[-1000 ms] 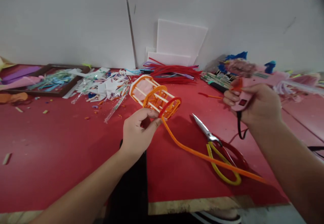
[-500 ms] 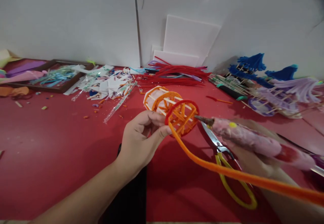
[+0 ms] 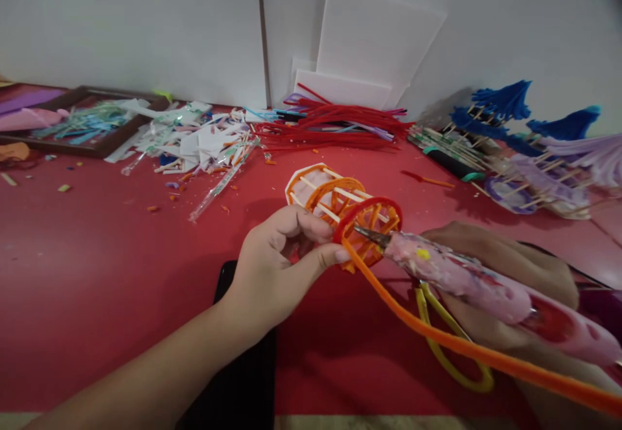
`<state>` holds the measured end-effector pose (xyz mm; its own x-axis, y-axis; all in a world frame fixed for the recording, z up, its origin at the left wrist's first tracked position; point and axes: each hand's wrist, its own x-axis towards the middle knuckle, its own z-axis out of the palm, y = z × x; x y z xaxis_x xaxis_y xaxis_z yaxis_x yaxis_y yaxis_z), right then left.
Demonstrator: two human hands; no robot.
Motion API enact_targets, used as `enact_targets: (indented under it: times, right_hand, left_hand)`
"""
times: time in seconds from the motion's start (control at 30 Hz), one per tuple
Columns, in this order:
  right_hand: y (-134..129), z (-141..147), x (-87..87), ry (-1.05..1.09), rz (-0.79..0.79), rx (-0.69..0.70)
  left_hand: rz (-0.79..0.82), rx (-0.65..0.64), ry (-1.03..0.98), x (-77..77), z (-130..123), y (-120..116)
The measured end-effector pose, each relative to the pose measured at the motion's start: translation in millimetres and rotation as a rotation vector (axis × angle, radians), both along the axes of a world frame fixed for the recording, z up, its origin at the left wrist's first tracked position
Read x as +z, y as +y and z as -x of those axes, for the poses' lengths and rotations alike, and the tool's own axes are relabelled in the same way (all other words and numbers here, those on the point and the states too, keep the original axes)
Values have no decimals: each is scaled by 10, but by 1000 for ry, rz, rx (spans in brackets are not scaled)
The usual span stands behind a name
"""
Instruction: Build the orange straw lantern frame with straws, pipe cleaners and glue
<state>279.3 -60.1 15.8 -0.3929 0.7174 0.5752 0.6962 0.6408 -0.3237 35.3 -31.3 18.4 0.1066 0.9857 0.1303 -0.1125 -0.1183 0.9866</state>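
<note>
My left hand (image 3: pixel 286 268) pinches a small round frame (image 3: pixel 340 190) of thin pale sticks and orange pipe cleaner, with a red ring at its near end. Thumb and fingers close on the red rim, where a long orange pipe cleaner (image 3: pixel 432 333) begins and runs off to the lower right. In my right hand (image 3: pixel 515 274) is a pink, glue-crusted hot glue gun (image 3: pixel 457 281). Its dark nozzle reaches over the ring's near face, close to my left thumb; I cannot tell whether it touches. Yellow-handled scissors (image 3: pixel 454 352) lie beneath, their blades mostly hidden.
Red pipe cleaners (image 3: pixel 340 125) lie at the back before white foam boards (image 3: pixel 379 41). White scraps (image 3: pixel 204 145) and a brown frame (image 3: pixel 102 148) are on the left. Blue and lilac stick models (image 3: pixel 544 171) stand right. A black flat object (image 3: pixel 243 372) is at the front.
The glue gun's nozzle has moved left, from the ring's right edge across its face. The stick frame and my left hand sit slightly further right in view, and the view has tilted down a little.
</note>
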Motion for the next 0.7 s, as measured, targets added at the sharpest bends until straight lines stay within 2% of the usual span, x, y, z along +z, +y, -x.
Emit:
enact_targets:
  times: [0.07, 0.2, 0.3, 0.43, 0.57, 0.7]
  right_hand:
    - [30, 79, 74, 31, 26, 6]
    - [-86, 149, 163, -1, 35, -51]
    - [-115, 144, 158, 0, 23, -35]
    - [-104, 138, 146, -8, 19, -93]
    - [-109, 141, 152, -50, 16, -71]
    - [-121, 148, 133, -34, -28, -111]
  left_hand:
    - [11, -18, -3, 0, 2, -6]
    - [0, -33, -11, 1, 6, -15]
    - [-18, -28, 4, 0, 8, -14]
    - [-32, -34, -1, 1, 6, -11]
    - [-6, -50, -21, 2, -5, -16]
    - [6, -60, -24, 9, -4, -21]
